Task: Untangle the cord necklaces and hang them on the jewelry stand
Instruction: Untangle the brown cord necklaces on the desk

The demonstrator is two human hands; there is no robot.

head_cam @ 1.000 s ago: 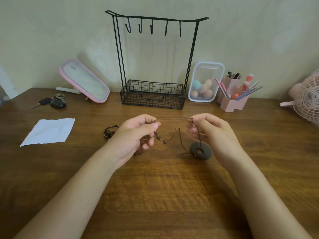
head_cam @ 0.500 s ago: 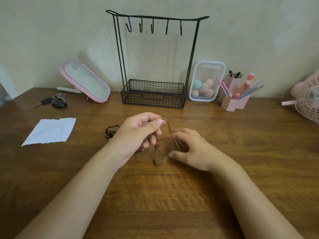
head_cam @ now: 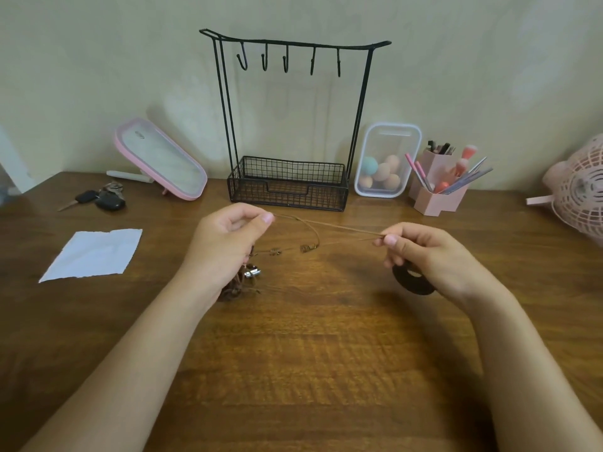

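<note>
A thin brown cord necklace [head_cam: 329, 226] is stretched between my two hands above the wooden table. My left hand [head_cam: 228, 238] pinches one end of it between thumb and forefinger. My right hand [head_cam: 430, 252] pinches the other end, and the dark ring pendant [head_cam: 411, 283] hangs under its palm. A loose end with a small metal clasp [head_cam: 306, 248] droops from the cord. A tangle of darker cords with a silver piece [head_cam: 246, 282] lies under my left wrist. The black wire jewelry stand [head_cam: 293, 125] stands behind, and nothing hangs on its hooks.
A pink-framed mirror [head_cam: 160, 158], keys [head_cam: 101, 199] and a white paper [head_cam: 93, 254] lie to the left. A clear box of sponges [head_cam: 386, 161], a pink brush holder [head_cam: 439, 184] and a pink fan [head_cam: 577, 187] stand on the right.
My right hand rose from the table and drew away to the right, pulling the cord taut. The ring pendant went with it. My left hand lifted slightly.
</note>
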